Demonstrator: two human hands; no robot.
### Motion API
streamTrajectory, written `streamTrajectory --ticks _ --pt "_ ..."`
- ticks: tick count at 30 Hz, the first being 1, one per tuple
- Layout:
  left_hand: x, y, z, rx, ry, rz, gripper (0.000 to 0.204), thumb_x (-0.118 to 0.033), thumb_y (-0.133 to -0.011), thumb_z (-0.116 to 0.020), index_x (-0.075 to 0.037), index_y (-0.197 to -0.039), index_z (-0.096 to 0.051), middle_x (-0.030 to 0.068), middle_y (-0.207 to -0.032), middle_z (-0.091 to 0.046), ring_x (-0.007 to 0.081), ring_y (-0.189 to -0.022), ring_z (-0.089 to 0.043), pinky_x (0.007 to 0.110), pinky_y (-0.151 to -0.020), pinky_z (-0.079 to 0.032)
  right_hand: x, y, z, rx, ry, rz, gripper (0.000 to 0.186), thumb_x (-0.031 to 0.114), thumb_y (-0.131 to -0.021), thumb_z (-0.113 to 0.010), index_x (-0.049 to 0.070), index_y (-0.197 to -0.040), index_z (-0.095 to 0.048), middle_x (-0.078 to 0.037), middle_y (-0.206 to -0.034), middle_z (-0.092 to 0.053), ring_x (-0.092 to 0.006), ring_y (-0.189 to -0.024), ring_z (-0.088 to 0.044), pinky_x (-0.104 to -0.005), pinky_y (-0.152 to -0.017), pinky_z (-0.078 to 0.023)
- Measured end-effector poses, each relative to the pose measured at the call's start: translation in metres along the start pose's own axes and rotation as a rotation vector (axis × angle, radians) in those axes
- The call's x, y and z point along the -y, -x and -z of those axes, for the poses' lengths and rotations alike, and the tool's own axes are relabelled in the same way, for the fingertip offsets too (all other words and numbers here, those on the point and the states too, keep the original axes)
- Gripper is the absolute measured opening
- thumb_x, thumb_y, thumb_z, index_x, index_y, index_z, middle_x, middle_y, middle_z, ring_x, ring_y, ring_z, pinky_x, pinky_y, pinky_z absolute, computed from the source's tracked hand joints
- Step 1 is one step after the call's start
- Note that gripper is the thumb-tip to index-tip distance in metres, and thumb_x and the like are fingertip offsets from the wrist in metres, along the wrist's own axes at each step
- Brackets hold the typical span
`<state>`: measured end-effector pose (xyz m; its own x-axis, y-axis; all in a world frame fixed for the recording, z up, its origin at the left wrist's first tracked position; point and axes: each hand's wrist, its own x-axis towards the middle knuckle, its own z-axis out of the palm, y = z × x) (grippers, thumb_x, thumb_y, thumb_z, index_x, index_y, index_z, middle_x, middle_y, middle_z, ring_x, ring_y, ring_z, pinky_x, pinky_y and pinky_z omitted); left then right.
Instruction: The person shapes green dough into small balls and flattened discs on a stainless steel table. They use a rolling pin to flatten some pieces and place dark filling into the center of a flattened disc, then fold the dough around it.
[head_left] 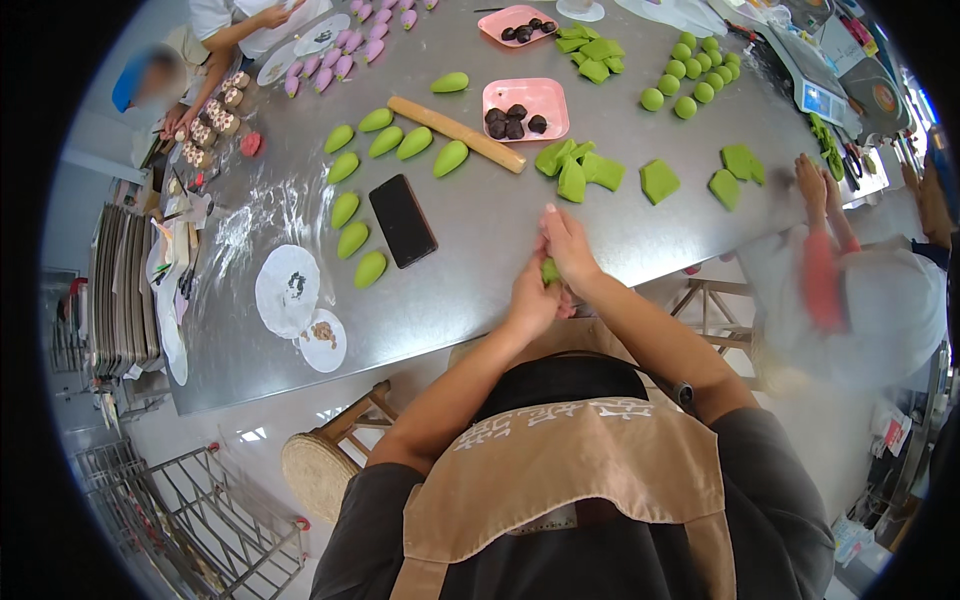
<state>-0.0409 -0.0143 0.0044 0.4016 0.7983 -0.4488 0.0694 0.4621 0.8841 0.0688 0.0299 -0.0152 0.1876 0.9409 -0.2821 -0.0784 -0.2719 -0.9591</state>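
Both my hands are together over the near edge of the metal table. A piece of green dough (549,270) shows between them, mostly hidden by the palms. My left hand (534,300) is cupped beneath it with curled fingers. Pressed against it from the other side is my right hand (570,246), its fingers pointing away from me. Just beyond lie flat green dough pieces (603,171) and a pink tray (552,92) with dark filling balls (515,122). A wooden rolling pin (456,133) rests slantwise among several green leaf-shaped dough pieces (352,240).
A black phone (403,221) lies left of my hands, near white paper rounds (287,290). Green balls (684,107) and a scale (822,100) are at the far right. One person (840,290) works at the right, others (230,30) at the far left. A stool (320,470) stands below.
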Motion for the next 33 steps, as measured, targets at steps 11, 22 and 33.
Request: streamTrajectory --ticks 11,22,33 --pt "-0.005 0.004 0.001 0.010 0.043 -0.014 0.045 0.003 -0.093 -0.047 0.000 -0.137 -0.038 0.0157 -0.081 -0.065 0.0203 -0.057 -0.067 0.030 -0.049 -0.056 0.004 -0.009 0.003 0.001 0.070 -0.018 0.024 0.027 -0.102 -0.044 0.005 -0.094 -0.052 -0.021 -0.088 -0.060 -0.0443 -0.080 -0.058 -0.0509 -0.066 -0.044" --pt "-0.019 0.008 -0.001 -0.039 0.272 0.084 0.043 0.001 -0.093 -0.049 0.001 -0.136 -0.044 0.0131 -0.080 -0.067 0.0183 -0.059 -0.067 0.031 -0.054 -0.056 0.014 -0.005 -0.004 -0.092 0.289 0.246 0.022 0.025 -0.101 -0.047 0.005 -0.094 -0.051 -0.022 -0.077 -0.058 -0.0450 -0.071 -0.055 -0.0492 -0.063 -0.044" --pt "-0.013 0.010 -0.003 -0.063 0.272 0.061 0.054 0.002 -0.092 -0.046 -0.006 -0.144 -0.034 0.0108 -0.081 -0.065 0.0192 -0.056 -0.065 0.030 -0.049 -0.054 0.010 -0.009 -0.009 -0.089 0.339 0.307 0.022 0.025 -0.100 -0.048 0.004 -0.094 -0.051 -0.022 -0.082 -0.059 -0.0457 -0.075 -0.056 -0.0515 -0.064 -0.044"
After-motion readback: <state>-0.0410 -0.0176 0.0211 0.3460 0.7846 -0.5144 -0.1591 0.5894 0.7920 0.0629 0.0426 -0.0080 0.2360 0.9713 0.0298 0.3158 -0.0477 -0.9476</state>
